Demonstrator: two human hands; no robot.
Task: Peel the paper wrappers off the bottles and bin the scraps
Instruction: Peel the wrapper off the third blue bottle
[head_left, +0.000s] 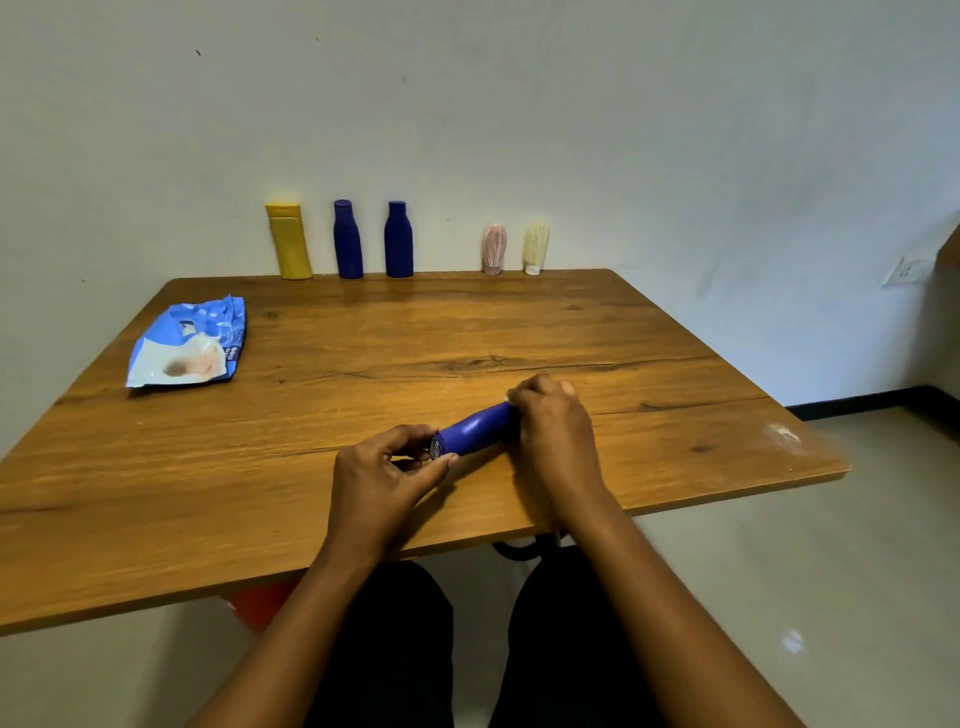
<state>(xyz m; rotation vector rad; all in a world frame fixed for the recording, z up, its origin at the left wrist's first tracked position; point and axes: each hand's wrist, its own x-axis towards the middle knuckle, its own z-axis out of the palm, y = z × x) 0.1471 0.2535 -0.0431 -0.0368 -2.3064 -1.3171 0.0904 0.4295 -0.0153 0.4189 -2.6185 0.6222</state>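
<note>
Scraps will need a bin; a red thing (260, 603) below the tabletop's (156, 519) near edge may be one, but it is mostly hidden. Peeling looks to be the step in hand, on a blue bottle (480, 427) lying on its side close to that near edge, right of the middle. To do it well, 1 hand should pin the bottle so it cannot roll while the other finds a loose seam and pulls a long strip, not crumbs.

The left hand (379, 467) pinches the bottle's nearer end between its curled thumb and fingertips; whether any paper is lifted cannot be told. The right hand (556, 431) is clenched round the farther end, hiding it; a sliver of white beside its fingers may be paper.

Farther off, a blue packet (187, 345) lies by the left edge. Along the far edge stand a yellow bottle (289, 241), 2 dark blue bottles (348, 241) (399, 241), and 2 small bottles, pink (493, 249) and cream (535, 248), seemingly wrapped.
</note>
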